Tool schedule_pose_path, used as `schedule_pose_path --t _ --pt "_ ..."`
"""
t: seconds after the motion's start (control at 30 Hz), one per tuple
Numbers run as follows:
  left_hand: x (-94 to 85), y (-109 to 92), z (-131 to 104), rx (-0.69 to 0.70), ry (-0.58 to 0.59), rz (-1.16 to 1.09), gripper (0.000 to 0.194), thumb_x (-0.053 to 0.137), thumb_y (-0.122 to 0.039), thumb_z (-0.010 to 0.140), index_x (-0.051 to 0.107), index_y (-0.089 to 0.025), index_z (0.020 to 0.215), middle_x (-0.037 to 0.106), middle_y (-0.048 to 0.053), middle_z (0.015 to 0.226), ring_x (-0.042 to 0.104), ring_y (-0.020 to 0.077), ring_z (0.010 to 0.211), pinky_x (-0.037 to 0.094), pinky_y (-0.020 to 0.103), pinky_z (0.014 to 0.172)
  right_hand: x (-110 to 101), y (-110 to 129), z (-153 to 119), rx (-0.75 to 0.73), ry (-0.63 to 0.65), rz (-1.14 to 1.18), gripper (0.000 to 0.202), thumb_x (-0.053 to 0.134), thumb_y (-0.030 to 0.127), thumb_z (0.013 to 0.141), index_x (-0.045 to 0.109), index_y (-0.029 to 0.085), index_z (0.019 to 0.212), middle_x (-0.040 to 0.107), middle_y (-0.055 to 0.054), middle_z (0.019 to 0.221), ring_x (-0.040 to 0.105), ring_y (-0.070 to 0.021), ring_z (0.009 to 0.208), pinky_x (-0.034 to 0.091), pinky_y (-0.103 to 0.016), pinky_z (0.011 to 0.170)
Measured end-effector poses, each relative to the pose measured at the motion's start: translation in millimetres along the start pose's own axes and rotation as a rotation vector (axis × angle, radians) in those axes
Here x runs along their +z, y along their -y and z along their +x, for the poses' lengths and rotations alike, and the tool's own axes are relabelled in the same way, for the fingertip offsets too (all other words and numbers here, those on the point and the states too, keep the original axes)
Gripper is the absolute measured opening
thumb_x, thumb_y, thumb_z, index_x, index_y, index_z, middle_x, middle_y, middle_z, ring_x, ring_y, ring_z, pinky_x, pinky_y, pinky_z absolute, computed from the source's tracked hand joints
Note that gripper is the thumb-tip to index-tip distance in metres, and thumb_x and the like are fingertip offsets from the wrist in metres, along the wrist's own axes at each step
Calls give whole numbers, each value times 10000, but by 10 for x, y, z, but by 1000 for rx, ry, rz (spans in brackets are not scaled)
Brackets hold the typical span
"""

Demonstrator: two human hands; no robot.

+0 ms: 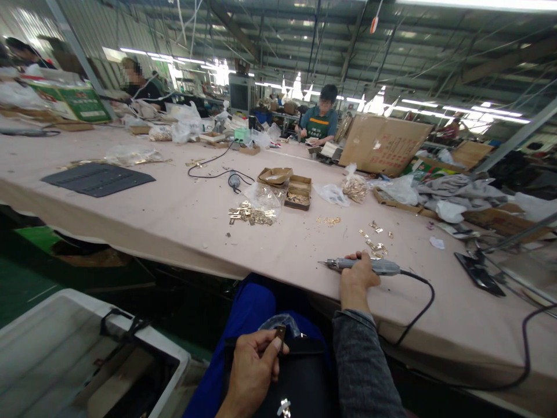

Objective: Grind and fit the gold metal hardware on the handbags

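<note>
My right hand [357, 281] is wrapped round a grey electric screwdriver [384, 267] that lies at the table's near edge, its thin bit pointing left. Above my lap, my left hand [256, 363] pinches a small dark metal plate [281, 331] with a hole in it between thumb and fingers. Under that hand a black bag [304, 377] rests on my lap, with a shiny metal fitting [284, 407] on it. Clear plastic film [282, 320] shows behind my fingertips. Loose gold-coloured fittings [376, 248] lie just beyond the screwdriver.
Gold metal plates [250, 215] are heaped mid-table beside small cardboard boxes [298, 194]. Another tool [234, 180] with a cord lies behind them. A dark flat sheet [98, 179] is at left, a phone [478, 273] at right. A white bin [65, 348] stands lower left. A co-worker [321, 122] sits opposite.
</note>
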State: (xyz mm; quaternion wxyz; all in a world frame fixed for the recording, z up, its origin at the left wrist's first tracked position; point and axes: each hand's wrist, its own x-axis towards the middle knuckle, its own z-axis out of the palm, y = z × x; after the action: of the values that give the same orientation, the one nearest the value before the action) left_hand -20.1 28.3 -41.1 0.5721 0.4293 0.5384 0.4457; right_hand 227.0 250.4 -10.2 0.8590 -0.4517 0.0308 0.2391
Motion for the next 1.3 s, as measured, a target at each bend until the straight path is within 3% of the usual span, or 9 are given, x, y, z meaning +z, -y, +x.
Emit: schedule_pose_path --t 1.3 --pt "-10 15 6 11 6 15 417 640 -480 893 771 -88 831 559 19 453 464 112 384 362 207 440 -19 -20 9 -50 -31 7 273 686 139 787 429 222 830 622 23 742 548 -93 489 525 -208 389"
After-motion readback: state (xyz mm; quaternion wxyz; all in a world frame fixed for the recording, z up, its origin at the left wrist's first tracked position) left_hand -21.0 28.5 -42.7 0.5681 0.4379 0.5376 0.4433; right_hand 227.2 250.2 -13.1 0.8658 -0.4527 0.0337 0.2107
